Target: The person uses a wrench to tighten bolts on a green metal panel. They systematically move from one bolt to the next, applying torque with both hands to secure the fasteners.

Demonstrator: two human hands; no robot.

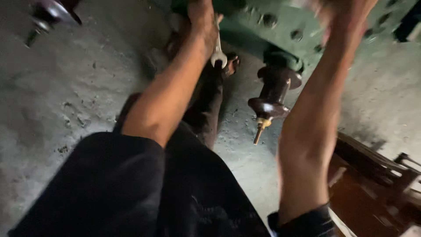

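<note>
The wrench (218, 52) sits at top centre of the frame, clenched in my left hand (202, 19), its open end pointing down. Just right of it, a brown insulator (272, 94) hangs from the green metal housing (280, 26). My right hand (346, 15), upper right, is blurred; I cannot tell its grip.

Silver spanner (218, 52), green metal casing (280, 26), dark brown insulator (274, 94), grey concrete floor (66, 87)
</note>
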